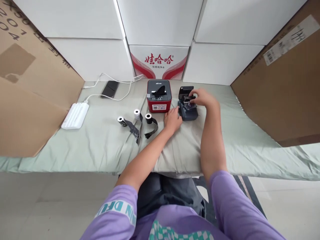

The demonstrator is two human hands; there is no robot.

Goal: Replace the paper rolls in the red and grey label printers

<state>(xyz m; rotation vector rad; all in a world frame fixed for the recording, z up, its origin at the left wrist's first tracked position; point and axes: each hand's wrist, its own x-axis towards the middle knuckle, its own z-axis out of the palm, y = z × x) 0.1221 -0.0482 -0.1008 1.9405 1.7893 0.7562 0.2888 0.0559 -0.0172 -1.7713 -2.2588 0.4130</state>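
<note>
My right hand (203, 97) pinches a small dark paper roll (185, 99) over the small black portable printer (189, 115), whose lid (186, 90) stands raised. Some crinkled clear film shows under the fingers. My left hand (173, 120) lies with its fingers stretched out by the left side of that printer; whether it touches it I cannot tell. Just behind the left hand sits a red and black desktop printer (159, 96) with a dark strip sticking up from its top. Three rolls with loose dark tails, a left roll (121, 120), a middle roll (137, 114) and a right roll (148, 118), stand left of my forearm.
A white power bank (75, 116) and a black phone (110, 89) lie at the left, joined with a white cable (107, 96). Large cardboard boxes close off the left (37, 100) and right (282, 83) sides. White cartons (160, 20) are stacked behind the cloth-covered table (95, 146).
</note>
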